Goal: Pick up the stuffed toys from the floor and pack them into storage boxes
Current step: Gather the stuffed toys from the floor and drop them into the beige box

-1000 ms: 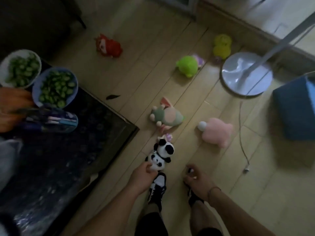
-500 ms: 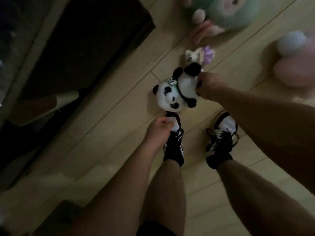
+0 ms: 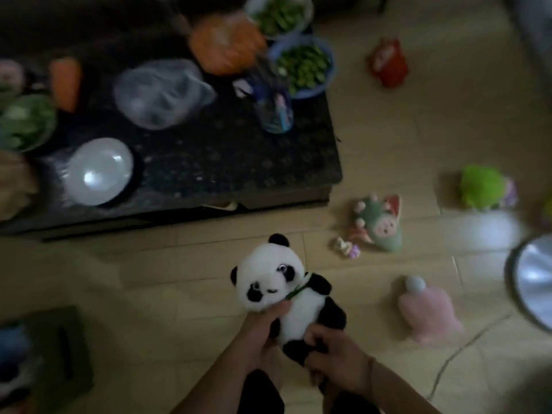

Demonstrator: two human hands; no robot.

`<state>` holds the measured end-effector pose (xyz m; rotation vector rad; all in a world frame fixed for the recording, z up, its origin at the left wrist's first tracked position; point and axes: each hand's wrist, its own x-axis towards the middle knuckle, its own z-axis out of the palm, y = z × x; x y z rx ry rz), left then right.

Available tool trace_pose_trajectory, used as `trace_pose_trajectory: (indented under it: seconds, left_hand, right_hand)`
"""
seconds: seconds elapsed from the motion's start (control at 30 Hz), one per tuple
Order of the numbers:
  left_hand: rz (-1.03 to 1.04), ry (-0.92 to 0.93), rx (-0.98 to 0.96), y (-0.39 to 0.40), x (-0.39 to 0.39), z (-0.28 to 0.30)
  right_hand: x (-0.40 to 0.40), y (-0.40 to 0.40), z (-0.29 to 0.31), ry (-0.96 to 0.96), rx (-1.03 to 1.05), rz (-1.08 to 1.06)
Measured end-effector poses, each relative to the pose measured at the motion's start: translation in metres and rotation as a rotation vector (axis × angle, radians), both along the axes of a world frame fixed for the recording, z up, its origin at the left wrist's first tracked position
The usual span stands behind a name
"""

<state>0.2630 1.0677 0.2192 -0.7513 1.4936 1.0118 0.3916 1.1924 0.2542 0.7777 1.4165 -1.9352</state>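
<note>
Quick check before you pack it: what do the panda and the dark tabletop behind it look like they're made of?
Panda: soft plush, matte and fuzzy at its outline; the left hand and right hand grip its body. A green ribbon-like band sits at its neck. Tabletop: hard, polished, dark with pale speckles, likely granite or similar stone, though blur leaves that uncertain.

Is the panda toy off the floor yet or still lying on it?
Off the floor. The panda toy is held between the left hand and right hand, above the floorboards.
</note>
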Motion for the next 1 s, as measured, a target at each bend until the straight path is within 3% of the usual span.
trace_pose_trajectory:
  seconds: [0.13,0.23,0.3,0.4,0.53,0.7,1.0]
  left_hand:
    - [0.122,0.254,0.058,-0.076,-0.017,0.081]
    - [0.233,0.444,0.068,-0.152,-0.020,0.126]
    - [0.263,0.544,0.107,-0.212,-0.020,0.155]
    - [0.280,0.587,0.251,-0.308,-0.015,0.195]
    - [0.560,0.693,0.278,-0.429,-0.002,0.217]
    - [0.843,0.703,0.156,-0.556,-0.001,0.220]
    - [0.767,0.569,0.042,-0.703,-0.055,0.182]
  right_hand:
    - [-0.038,-0.019,0.072,0.141,0.252,0.479]
    - [-0.098,-0.050,0.104,0.296,0.523,0.640]
    - [-0.143,-0.097,0.125,0.399,0.597,0.782]
    - [-0.195,-0.207,0.149,0.479,0.447,0.933]
    - [-0.221,-0.380,0.163,0.566,0.143,0.945]
    - [-0.247,-0.536,0.158,0.560,0.135,1.026]
    - [-0.339,-0.669,0.120,0.497,0.237,1.165]
